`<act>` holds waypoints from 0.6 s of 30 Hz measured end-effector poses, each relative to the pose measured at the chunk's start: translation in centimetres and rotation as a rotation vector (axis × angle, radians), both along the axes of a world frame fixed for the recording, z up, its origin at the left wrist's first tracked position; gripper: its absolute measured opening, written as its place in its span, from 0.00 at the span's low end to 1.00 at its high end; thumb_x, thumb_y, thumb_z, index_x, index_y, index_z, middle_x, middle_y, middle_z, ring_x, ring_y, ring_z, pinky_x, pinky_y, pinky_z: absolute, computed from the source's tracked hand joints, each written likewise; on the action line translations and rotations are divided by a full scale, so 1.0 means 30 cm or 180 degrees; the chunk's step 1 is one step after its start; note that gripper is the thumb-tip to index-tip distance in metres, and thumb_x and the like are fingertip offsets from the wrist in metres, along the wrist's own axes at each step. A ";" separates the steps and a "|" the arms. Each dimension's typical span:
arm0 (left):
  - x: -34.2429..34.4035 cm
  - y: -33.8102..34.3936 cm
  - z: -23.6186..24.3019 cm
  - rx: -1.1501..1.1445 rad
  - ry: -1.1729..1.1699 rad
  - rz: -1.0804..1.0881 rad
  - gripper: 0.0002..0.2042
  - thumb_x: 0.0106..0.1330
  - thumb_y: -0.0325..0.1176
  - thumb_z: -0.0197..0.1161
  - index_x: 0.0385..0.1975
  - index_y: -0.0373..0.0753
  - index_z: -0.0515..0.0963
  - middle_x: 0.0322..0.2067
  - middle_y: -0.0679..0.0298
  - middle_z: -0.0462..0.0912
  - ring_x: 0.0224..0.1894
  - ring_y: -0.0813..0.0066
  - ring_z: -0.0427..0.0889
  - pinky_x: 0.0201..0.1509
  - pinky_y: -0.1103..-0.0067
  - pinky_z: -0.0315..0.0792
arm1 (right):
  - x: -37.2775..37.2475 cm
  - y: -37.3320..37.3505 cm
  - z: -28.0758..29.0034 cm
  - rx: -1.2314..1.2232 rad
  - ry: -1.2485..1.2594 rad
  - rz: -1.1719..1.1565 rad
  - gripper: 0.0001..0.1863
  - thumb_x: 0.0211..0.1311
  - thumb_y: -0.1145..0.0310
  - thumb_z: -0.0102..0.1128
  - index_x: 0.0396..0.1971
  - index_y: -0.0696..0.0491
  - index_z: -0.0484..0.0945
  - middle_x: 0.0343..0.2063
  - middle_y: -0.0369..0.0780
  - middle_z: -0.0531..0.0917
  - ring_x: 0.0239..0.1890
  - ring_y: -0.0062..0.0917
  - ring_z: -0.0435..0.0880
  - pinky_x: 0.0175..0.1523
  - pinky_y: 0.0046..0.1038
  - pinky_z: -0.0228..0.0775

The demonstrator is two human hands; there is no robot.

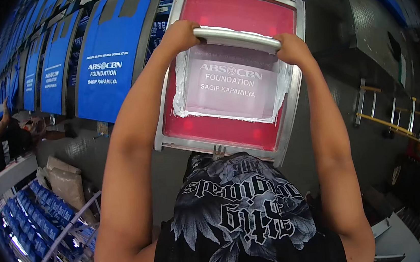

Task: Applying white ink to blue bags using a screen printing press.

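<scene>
My left hand (184,35) and my right hand (292,49) are wrapped round the two ends of a long pale squeegee (236,38). The squeegee lies across a screen printing frame (294,109) with a silver metal border and red mesh. White ink (178,96) is smeared along the edges of the lighter printing window (232,103), below the squeegee, where white lettering shows. Both my arms stretch forward over the frame. What lies under the mesh is mostly hidden.
Blue printed fabric pieces (103,65) lie on boards in a row to the left. A person (8,134) is at far left. Blue printed pieces (39,215) hang on racks at lower left. A yellow-railed ladder (399,126) and a grey table (370,27) stand right.
</scene>
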State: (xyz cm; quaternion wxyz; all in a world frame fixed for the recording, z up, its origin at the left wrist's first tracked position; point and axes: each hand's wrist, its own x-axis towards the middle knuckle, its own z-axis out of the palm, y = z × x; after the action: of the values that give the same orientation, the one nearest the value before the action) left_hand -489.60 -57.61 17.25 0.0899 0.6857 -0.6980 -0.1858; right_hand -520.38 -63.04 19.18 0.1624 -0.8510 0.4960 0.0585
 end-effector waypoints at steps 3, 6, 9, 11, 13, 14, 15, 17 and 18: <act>0.011 0.052 0.047 -0.0432 -0.0045 0.0165 0.21 0.46 0.41 0.71 0.40 0.40 0.78 0.32 0.53 0.81 0.37 0.54 0.80 0.43 0.67 0.72 | 0.009 -0.067 0.097 0.0172 -0.0201 0.0033 0.23 0.35 0.75 0.54 0.38 0.50 0.81 0.32 0.48 0.82 0.38 0.41 0.81 0.45 0.36 0.72; -0.051 0.266 0.131 -0.2544 -0.0103 0.0414 0.22 0.53 0.41 0.66 0.44 0.35 0.73 0.30 0.55 0.81 0.33 0.54 0.79 0.41 0.67 0.72 | -0.022 -0.141 0.118 0.0136 -0.0396 0.0024 0.23 0.34 0.74 0.54 0.38 0.52 0.81 0.31 0.49 0.82 0.37 0.41 0.81 0.43 0.35 0.73; -0.159 0.629 0.035 0.0970 0.1437 0.0412 0.16 0.61 0.42 0.59 0.36 0.33 0.76 0.27 0.52 0.80 0.29 0.60 0.79 0.37 0.68 0.71 | -0.055 -0.221 0.009 0.0190 0.0090 0.0128 0.23 0.35 0.74 0.54 0.39 0.52 0.81 0.32 0.49 0.82 0.38 0.42 0.81 0.45 0.34 0.73; -0.202 0.896 -0.118 0.2136 0.1727 -0.0121 0.19 0.62 0.46 0.58 0.34 0.32 0.78 0.25 0.53 0.80 0.29 0.68 0.79 0.36 0.71 0.72 | 0.001 -0.185 0.005 0.0362 0.0065 0.0222 0.24 0.36 0.73 0.55 0.42 0.53 0.80 0.36 0.50 0.82 0.42 0.42 0.80 0.49 0.33 0.71; -0.315 1.058 -0.225 0.2878 0.2864 0.0833 0.21 0.62 0.52 0.58 0.29 0.34 0.79 0.21 0.64 0.77 0.26 0.78 0.73 0.31 0.78 0.68 | 0.028 -0.178 0.024 0.0546 0.0082 0.0271 0.25 0.37 0.73 0.55 0.43 0.53 0.79 0.37 0.50 0.81 0.43 0.42 0.80 0.51 0.33 0.71; -0.359 1.125 -0.310 0.2561 0.3494 0.1186 0.23 0.62 0.55 0.58 0.24 0.36 0.78 0.17 0.70 0.73 0.22 0.82 0.69 0.27 0.80 0.65 | 0.031 -0.180 0.010 0.0376 -0.0129 0.0431 0.23 0.37 0.74 0.56 0.40 0.54 0.80 0.36 0.50 0.81 0.43 0.42 0.80 0.50 0.33 0.70; -0.376 1.140 -0.363 0.2610 0.3704 0.1122 0.23 0.63 0.54 0.57 0.23 0.36 0.78 0.16 0.72 0.72 0.22 0.83 0.68 0.27 0.81 0.64 | 0.038 -0.183 -0.002 0.0200 -0.0333 0.0573 0.21 0.36 0.74 0.57 0.38 0.56 0.80 0.35 0.50 0.82 0.42 0.42 0.80 0.50 0.33 0.70; -0.380 1.131 -0.362 0.2461 0.3576 0.0761 0.22 0.65 0.52 0.55 0.21 0.37 0.76 0.15 0.73 0.70 0.21 0.84 0.66 0.26 0.84 0.62 | 0.099 -0.157 -0.018 0.0027 -0.0261 0.0536 0.21 0.36 0.75 0.56 0.39 0.56 0.80 0.36 0.51 0.81 0.44 0.42 0.79 0.50 0.33 0.69; -0.388 1.127 -0.343 0.2481 0.3569 0.0696 0.22 0.65 0.52 0.55 0.21 0.37 0.76 0.15 0.73 0.70 0.21 0.84 0.66 0.26 0.84 0.62 | 0.123 -0.142 -0.022 -0.0138 -0.0194 0.0524 0.22 0.37 0.75 0.55 0.40 0.56 0.80 0.38 0.51 0.80 0.45 0.43 0.78 0.51 0.34 0.68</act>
State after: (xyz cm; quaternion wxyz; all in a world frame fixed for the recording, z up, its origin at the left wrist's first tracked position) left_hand -501.26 -23.81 6.95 0.2024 0.5347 -0.3553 -0.7395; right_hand -516.69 -67.31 18.52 0.1536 -0.8936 0.4203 0.0349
